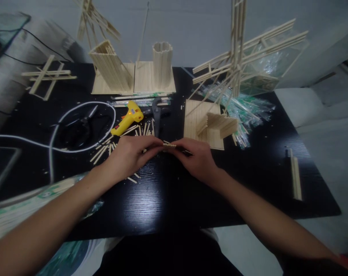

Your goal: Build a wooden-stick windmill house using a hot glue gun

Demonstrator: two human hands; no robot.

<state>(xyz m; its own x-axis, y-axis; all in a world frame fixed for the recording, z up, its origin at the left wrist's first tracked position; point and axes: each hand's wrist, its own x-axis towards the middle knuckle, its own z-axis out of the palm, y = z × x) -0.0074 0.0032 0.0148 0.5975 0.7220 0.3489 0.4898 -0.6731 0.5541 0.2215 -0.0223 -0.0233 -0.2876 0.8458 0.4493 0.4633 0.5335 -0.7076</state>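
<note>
Between my two hands, over the middle of the black table, is a small bundle of short wooden sticks (169, 145). My left hand (133, 153) pinches its left end between thumb and fingers. The right end is pinched by my right hand (197, 158). Loose cut sticks (103, 150) lie beside and behind my left hand. Behind them rests a yellow glue gun (128, 118), with a dark grey cutting tool (157, 115) to its right. Just beyond my right hand stands a stick-built base with low walls (192, 119).
Stick towers (162, 65) stand on flat bases at the back. A tall windmill-like stick frame (236, 50) rises at back right, near plastic-wrapped sticks (248, 111). A white cable (51, 153) loops around black pliers (86, 122) at left. A stick bundle (296, 176) lies far right.
</note>
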